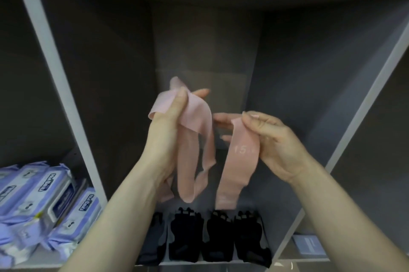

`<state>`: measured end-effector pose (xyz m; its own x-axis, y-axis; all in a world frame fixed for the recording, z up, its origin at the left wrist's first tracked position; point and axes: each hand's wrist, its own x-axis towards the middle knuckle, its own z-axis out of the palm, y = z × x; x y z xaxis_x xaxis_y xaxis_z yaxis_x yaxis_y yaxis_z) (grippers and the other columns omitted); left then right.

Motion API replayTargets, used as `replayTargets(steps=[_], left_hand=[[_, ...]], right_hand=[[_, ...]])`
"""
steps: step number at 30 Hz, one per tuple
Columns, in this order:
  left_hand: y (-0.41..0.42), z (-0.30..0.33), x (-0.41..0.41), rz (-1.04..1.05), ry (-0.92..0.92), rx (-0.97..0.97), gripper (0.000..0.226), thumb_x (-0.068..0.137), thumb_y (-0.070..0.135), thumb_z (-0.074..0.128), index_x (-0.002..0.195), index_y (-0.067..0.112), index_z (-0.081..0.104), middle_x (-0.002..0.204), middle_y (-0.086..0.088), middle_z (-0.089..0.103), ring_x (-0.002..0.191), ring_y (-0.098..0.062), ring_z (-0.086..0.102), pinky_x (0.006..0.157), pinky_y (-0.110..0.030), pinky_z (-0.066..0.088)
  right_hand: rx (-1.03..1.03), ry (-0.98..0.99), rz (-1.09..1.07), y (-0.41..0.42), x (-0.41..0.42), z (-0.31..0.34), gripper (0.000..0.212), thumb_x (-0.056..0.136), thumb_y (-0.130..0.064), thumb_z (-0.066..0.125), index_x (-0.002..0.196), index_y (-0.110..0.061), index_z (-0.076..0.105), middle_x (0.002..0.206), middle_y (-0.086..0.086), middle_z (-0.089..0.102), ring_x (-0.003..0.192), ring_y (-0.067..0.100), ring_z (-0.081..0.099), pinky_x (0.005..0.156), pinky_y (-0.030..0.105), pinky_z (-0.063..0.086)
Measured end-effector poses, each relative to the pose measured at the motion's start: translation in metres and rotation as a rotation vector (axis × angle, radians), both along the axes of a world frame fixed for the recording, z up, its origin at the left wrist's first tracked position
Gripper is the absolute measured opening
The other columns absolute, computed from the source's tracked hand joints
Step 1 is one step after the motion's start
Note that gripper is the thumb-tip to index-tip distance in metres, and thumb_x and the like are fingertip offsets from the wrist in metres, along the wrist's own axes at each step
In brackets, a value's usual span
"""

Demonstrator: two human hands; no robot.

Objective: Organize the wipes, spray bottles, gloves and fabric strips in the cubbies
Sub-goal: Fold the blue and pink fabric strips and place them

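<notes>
Left hand: thumb and fingers pinch pink fabric strip | Right hand: pinches strip's other end | Strip: held inside middle cubby, above black gloves | Wipes: left cubby

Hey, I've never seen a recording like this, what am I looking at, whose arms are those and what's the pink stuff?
There is no machine here. One picture, taken by a camera worn on a person's head, looks forward and down at their own bare arms reaching into a grey cubby shelf. The left hand grips a pink fabric strip, and the right hand pinches the top of a second pink strip marked 15; both dangle. Below them, black gloves lie in a row on the cubby floor. In the cubby to the left sit purple wipe packs.
</notes>
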<state>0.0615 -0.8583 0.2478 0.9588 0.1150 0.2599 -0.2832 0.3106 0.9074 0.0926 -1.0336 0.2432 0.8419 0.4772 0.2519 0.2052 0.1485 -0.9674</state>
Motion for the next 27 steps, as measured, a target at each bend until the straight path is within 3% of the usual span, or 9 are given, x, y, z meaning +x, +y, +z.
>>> replayTargets(steps=[3,4,6,9,12,15,19,23,27], left_hand=[[-0.006,-0.001,0.0,0.005,-0.057,0.018,0.033,0.099,0.027,0.04,0.128,0.02,0.055,0.115,0.004,0.069,0.1,0.0,0.065,0.077,-0.02,0.053],[-0.007,-0.001,0.001,0.015,-0.08,0.014,0.036,0.098,0.024,0.042,0.133,0.02,0.051,0.127,0.003,0.061,0.11,-0.002,0.061,0.087,-0.023,0.051],[-0.012,0.0,0.002,0.052,-0.128,0.002,0.037,0.096,0.021,0.046,0.134,0.021,0.051,0.127,0.006,0.061,0.111,-0.009,0.062,0.096,-0.032,0.05],[-0.011,0.002,0.006,0.14,-0.2,-0.093,0.037,0.097,0.016,0.046,0.134,0.02,0.05,0.117,0.006,0.065,0.097,-0.011,0.066,0.08,-0.029,0.057],[-0.003,0.007,0.011,0.182,-0.185,-0.289,0.036,0.098,0.014,0.044,0.133,0.021,0.05,0.133,-0.002,0.056,0.094,-0.011,0.067,0.07,-0.026,0.057],[0.0,0.008,0.015,0.185,-0.15,-0.415,0.032,0.099,0.012,0.042,0.127,0.024,0.053,0.135,-0.001,0.055,0.091,-0.01,0.069,0.068,-0.027,0.057],[-0.002,0.007,0.018,0.222,-0.093,-0.506,0.031,0.099,0.01,0.042,0.124,0.023,0.055,0.133,-0.001,0.056,0.083,-0.008,0.071,0.063,-0.025,0.057],[-0.005,0.008,0.022,0.282,-0.063,-0.573,0.028,0.099,0.011,0.044,0.119,0.025,0.058,0.13,0.001,0.058,0.075,-0.005,0.071,0.057,-0.022,0.055],[-0.006,0.01,0.021,0.338,-0.061,-0.665,0.03,0.098,0.009,0.046,0.125,0.017,0.057,0.134,-0.007,0.056,0.082,-0.013,0.069,0.056,-0.024,0.054]], right_hand=[[-0.076,-0.001,0.023,0.007,-0.003,-0.01,0.023,0.079,-0.029,0.063,0.093,-0.016,0.076,0.1,0.003,0.074,0.093,0.018,0.068,0.089,0.033,0.05],[-0.123,-0.045,0.003,0.011,-0.003,-0.014,0.021,0.08,-0.029,0.063,0.089,-0.015,0.075,0.091,-0.002,0.073,0.088,0.013,0.066,0.086,0.029,0.048],[-0.202,-0.12,0.006,0.018,-0.007,-0.02,0.021,0.083,-0.03,0.062,0.074,-0.014,0.072,0.079,-0.003,0.064,0.081,0.009,0.059,0.084,0.024,0.042],[-0.151,-0.071,0.017,0.017,-0.007,-0.03,0.034,0.083,-0.031,0.061,0.086,0.002,0.07,0.09,0.013,0.063,0.085,0.016,0.058,0.083,0.025,0.043],[-0.009,0.078,0.057,0.009,-0.004,-0.035,0.042,0.071,-0.044,0.075,0.096,-0.01,0.074,0.088,0.005,0.071,0.082,0.014,0.064,0.076,0.022,0.05],[0.05,0.099,0.123,0.004,-0.006,-0.038,0.049,0.063,-0.053,0.078,0.092,-0.013,0.076,0.088,0.003,0.072,0.08,0.014,0.065,0.073,0.022,0.051],[0.037,-0.002,0.067,0.008,-0.009,-0.043,0.046,0.066,-0.054,0.076,0.08,-0.01,0.074,0.107,0.001,0.066,0.095,0.016,0.061,0.081,0.027,0.045],[0.011,-0.153,-0.054,0.011,-0.011,-0.048,0.039,0.066,-0.061,0.071,0.07,-0.022,0.075,0.106,-0.008,0.061,0.102,0.008,0.057,0.085,0.021,0.041],[-0.028,-0.353,-0.205,0.013,-0.015,-0.052,0.037,0.074,-0.062,0.064,0.07,-0.027,0.074,0.113,-0.009,0.058,0.117,0.021,0.051,0.094,0.03,0.04]])
